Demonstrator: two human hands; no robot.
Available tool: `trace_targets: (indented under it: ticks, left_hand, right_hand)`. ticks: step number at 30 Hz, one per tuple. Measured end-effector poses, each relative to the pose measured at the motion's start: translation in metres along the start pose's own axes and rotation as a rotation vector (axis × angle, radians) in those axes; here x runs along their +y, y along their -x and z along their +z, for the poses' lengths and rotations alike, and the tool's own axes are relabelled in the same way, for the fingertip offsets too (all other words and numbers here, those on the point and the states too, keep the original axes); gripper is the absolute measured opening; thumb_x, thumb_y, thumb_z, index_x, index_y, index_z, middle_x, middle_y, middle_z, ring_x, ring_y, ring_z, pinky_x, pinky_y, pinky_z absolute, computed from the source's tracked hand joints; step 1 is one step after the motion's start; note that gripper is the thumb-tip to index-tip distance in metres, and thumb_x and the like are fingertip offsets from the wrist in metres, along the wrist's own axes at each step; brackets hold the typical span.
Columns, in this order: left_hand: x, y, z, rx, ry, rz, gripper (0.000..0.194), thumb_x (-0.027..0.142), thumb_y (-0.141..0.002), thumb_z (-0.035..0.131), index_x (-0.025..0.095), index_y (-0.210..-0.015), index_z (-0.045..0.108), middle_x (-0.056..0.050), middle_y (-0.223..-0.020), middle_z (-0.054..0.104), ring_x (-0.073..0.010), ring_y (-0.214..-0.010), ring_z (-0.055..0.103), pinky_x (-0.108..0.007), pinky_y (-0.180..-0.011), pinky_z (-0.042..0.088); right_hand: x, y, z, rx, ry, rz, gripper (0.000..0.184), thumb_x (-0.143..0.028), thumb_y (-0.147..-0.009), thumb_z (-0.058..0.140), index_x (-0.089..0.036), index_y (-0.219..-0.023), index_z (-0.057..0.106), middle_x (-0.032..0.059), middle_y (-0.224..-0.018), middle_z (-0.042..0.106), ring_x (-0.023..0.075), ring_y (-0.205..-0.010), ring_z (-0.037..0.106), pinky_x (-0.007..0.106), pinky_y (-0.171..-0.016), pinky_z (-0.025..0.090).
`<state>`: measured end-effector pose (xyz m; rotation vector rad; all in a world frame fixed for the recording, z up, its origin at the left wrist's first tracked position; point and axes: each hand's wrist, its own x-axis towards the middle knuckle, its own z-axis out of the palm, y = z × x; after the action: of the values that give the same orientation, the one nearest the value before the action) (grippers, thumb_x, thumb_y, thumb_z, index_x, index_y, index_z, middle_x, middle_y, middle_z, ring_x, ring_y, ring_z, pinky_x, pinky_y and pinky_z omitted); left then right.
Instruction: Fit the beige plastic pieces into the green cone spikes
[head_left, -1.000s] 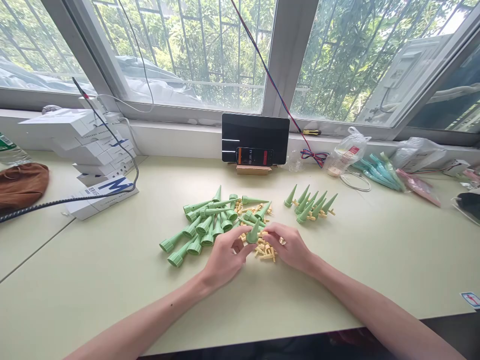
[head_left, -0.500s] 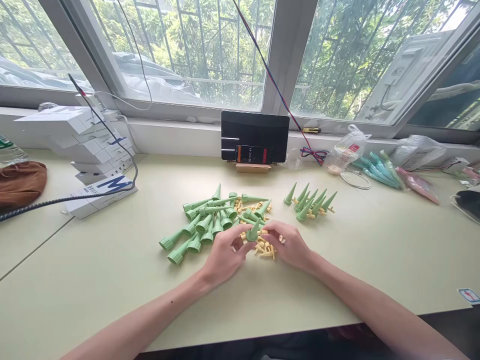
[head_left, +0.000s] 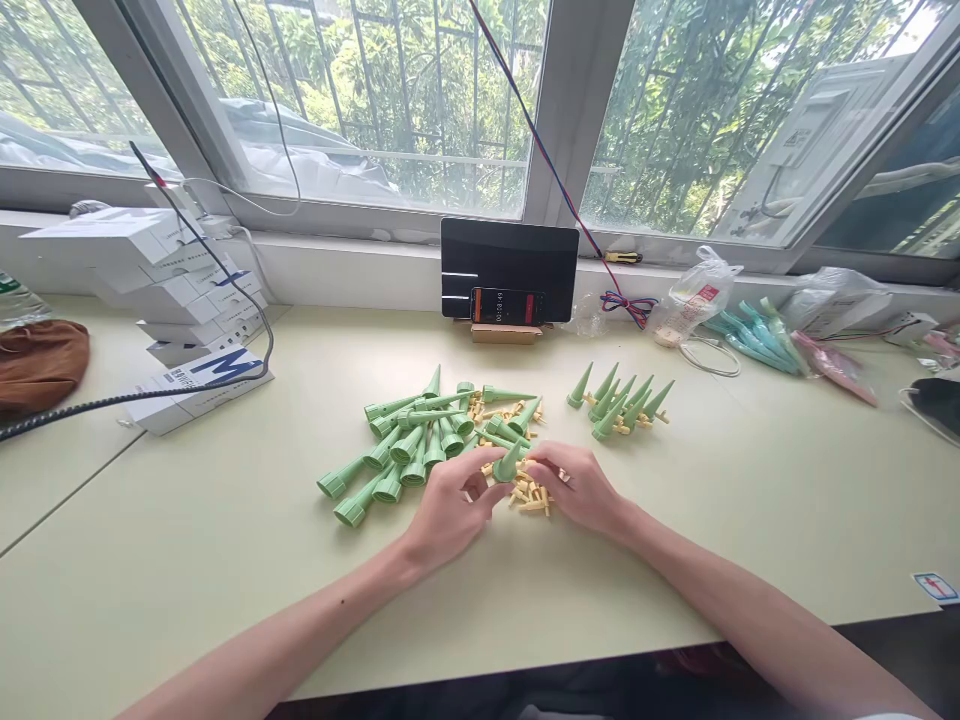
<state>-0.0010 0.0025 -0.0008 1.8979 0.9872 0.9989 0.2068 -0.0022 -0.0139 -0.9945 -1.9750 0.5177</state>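
While the left hand (head_left: 448, 507) clamps its fingers on a green cone (head_left: 505, 467), the right hand (head_left: 579, 487) curls just beside it at three o'clock; whether its fingertips grip anything, I cannot tell. From that cone, yellow pegs (head_left: 534, 506) lie at five o'clock, loose cones (head_left: 407, 445) at ten, standing cones (head_left: 609, 419) at two.

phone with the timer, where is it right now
In the head view, the phone stands at the back of the table, just right of centre, in front of the black screen and beyond the green cones.
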Motion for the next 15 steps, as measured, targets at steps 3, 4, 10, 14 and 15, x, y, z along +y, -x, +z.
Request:
trace_targets:
  ticks: [3, 4, 10, 14, 15]
  left_hand:
    - [0.003, 0.000, -0.001, -0.006, -0.007, -0.054, 0.028, 0.024, -0.085, 0.064, 0.014, -0.111, 0.067, 0.003, -0.061, 0.061, -0.0103, -0.047, 0.055, -0.023, -0.051, 0.049]
    - [0.004, 0.000, -0.001, -0.010, -0.004, -0.059, 0.029, 0.025, -0.084, 0.064, 0.014, -0.111, 0.067, 0.003, -0.061, 0.061, -0.0106, -0.048, 0.055, -0.023, -0.051, 0.049]
    - [0.010, -0.001, -0.005, -0.075, 0.051, -0.056, 0.028, 0.028, -0.085, 0.066, 0.017, -0.111, 0.064, 0.003, -0.066, 0.063, -0.0109, -0.051, 0.058, -0.022, -0.052, 0.049]
    - [0.013, -0.002, -0.007, -0.099, 0.078, -0.080, 0.027, 0.034, -0.087, 0.065, 0.016, -0.106, 0.064, 0.006, -0.056, 0.049, -0.0082, -0.045, 0.045, -0.021, -0.045, 0.038]
    - [0.013, -0.003, -0.007, -0.093, 0.074, -0.071, 0.026, 0.035, -0.087, 0.065, 0.015, -0.103, 0.064, 0.007, -0.057, 0.046, -0.0073, -0.045, 0.040, -0.021, -0.044, 0.035]
  right_hand:
    - [-0.004, -0.001, -0.001, 0.029, -0.046, -0.001, 0.015, -0.034, -0.096, 0.057, -0.019, -0.096, 0.060, 0.0006, -0.074, 0.059, 0.0112, -0.057, 0.049, 0.024, -0.054, 0.043]
    - [-0.004, -0.001, -0.001, 0.033, -0.053, -0.005, 0.013, -0.032, -0.096, 0.056, -0.020, -0.096, 0.060, 0.0009, -0.075, 0.059, 0.0112, -0.057, 0.050, 0.024, -0.055, 0.043]
    - [-0.003, -0.001, 0.000, 0.029, -0.040, -0.014, 0.013, -0.030, -0.097, 0.054, -0.020, -0.090, 0.060, 0.0007, -0.073, 0.058, 0.0114, -0.058, 0.050, 0.024, -0.054, 0.043]
    - [0.000, 0.001, 0.002, 0.001, -0.020, -0.039, 0.015, -0.030, -0.098, 0.053, -0.020, -0.091, 0.061, 0.0027, -0.077, 0.062, 0.0115, -0.059, 0.050, 0.024, -0.055, 0.043]
    - [0.001, 0.001, 0.003, -0.007, -0.015, -0.047, 0.016, -0.031, -0.098, 0.053, -0.020, -0.092, 0.061, 0.0030, -0.078, 0.063, 0.0115, -0.059, 0.050, 0.024, -0.056, 0.043]
